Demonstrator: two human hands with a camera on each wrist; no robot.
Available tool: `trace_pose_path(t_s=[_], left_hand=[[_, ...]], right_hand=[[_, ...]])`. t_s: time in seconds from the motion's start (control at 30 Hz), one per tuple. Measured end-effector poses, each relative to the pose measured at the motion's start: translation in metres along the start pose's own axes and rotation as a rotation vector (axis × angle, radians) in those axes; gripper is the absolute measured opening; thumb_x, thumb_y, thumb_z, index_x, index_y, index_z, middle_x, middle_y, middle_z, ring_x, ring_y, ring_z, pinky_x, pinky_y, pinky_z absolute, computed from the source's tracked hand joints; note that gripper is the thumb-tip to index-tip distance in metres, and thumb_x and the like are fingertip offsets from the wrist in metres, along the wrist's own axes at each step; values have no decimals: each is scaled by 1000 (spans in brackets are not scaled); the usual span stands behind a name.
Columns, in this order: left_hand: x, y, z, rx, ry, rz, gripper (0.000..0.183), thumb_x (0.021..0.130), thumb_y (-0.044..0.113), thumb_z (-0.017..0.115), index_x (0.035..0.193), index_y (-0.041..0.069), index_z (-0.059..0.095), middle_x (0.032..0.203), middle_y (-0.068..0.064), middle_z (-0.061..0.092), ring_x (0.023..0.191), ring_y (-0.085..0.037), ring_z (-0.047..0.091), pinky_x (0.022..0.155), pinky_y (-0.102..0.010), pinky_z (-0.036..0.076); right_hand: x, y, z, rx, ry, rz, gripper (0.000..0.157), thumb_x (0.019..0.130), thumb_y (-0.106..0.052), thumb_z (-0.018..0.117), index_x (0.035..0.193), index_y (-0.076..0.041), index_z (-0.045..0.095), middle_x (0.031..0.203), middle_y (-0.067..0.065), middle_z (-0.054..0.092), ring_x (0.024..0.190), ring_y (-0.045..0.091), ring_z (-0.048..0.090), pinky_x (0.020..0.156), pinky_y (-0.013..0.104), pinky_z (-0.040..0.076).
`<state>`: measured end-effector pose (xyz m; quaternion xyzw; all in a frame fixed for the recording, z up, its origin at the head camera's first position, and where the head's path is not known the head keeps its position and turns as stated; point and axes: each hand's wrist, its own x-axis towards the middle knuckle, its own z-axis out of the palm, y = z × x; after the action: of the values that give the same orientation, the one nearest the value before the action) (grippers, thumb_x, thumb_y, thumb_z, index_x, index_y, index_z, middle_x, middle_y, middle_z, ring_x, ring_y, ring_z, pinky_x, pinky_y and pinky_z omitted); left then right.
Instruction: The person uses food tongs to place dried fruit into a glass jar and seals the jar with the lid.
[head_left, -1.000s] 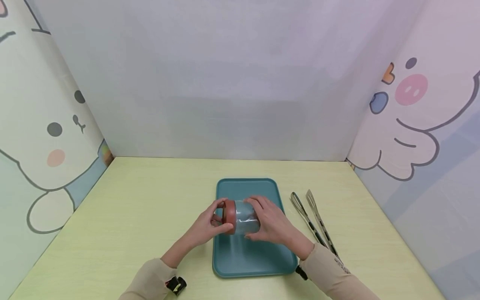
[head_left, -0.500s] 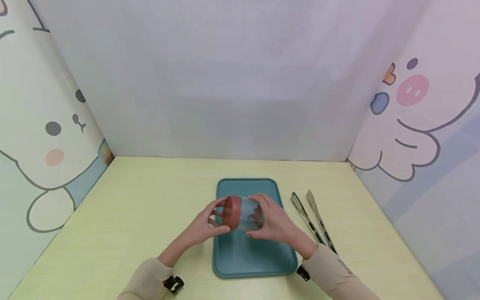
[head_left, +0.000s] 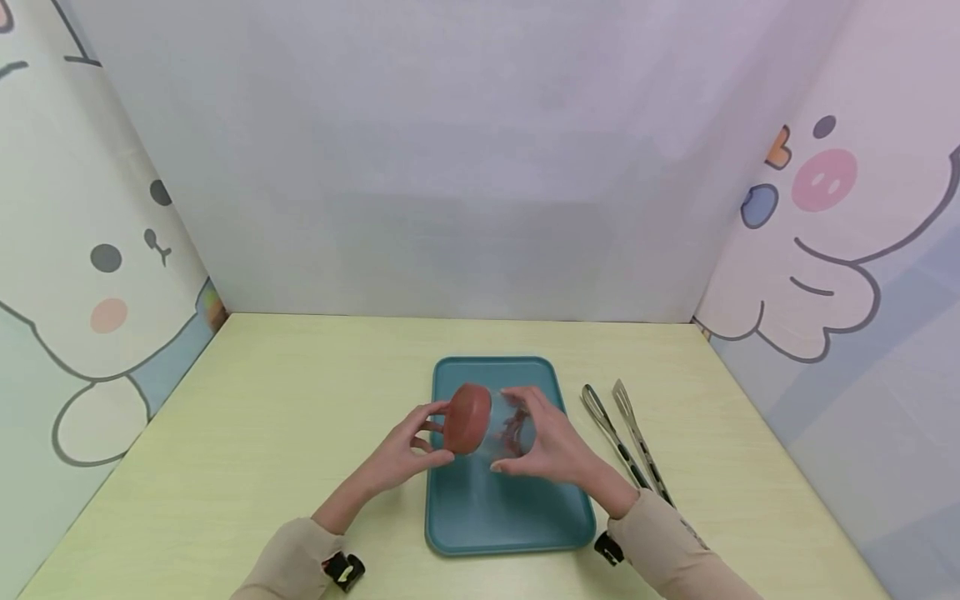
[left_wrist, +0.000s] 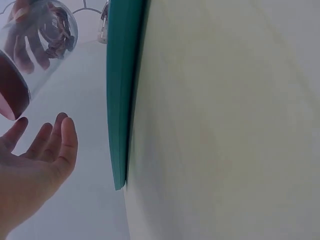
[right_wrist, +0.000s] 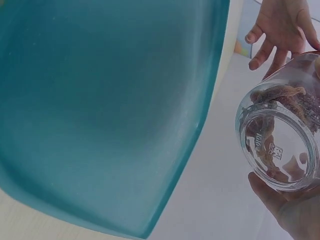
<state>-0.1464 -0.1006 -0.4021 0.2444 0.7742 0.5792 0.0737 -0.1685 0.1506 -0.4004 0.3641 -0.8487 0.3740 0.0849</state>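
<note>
A clear jar (right_wrist: 280, 115) with a reddish-brown lid (head_left: 467, 419) is tilted on its side above the teal tray (head_left: 510, 521), lid toward the left. Dark brown, shrivelled pieces (right_wrist: 276, 92) lie inside near the jar's base. The right hand (head_left: 553, 446) grips the jar around its base end, thumb below and fingers over the top. Beside the lid is the left hand (head_left: 401, 457), its fingers spread and loosely bent; in the left wrist view its fingertips (left_wrist: 68, 131) point up just under the lid's edge.
On the pale yellow table (head_left: 330, 375), two long metal utensils with black-banded handles lie right of the tray: one with a looped head (head_left: 597, 408), one with a slotted head (head_left: 627, 408). The right sleeve overlaps their handle ends. A plain curtain (head_left: 465, 208) stands behind the table.
The jar has tilted so the lid's top turns toward the camera, and it has shifted slightly up and right. The left fingers, earlier around the lid, have loosened and drawn back a little left.
</note>
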Motion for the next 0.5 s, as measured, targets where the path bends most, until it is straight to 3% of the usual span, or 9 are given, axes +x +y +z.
trace_pose_path(t_s=[0.27, 0.5], left_hand=[[1, 0, 0, -2, -13, 20, 59, 80, 7, 65, 131, 1, 35, 121, -13, 43, 105, -29, 47, 77, -39, 46], [5, -11, 2, -60, -13, 54, 58, 81, 4, 63, 132, 2, 34, 123, -14, 43, 107, -30, 46, 79, -39, 46]], right_hand=[[-1, -2, 1, 98, 7, 38, 89, 58, -31, 82, 128, -4, 35, 119, 4, 42, 88, 17, 54, 79, 40, 44], [0, -4, -2, 82, 1, 23, 88, 63, -38, 78, 134, -17, 31, 120, 1, 41, 103, 10, 45, 83, 37, 43]])
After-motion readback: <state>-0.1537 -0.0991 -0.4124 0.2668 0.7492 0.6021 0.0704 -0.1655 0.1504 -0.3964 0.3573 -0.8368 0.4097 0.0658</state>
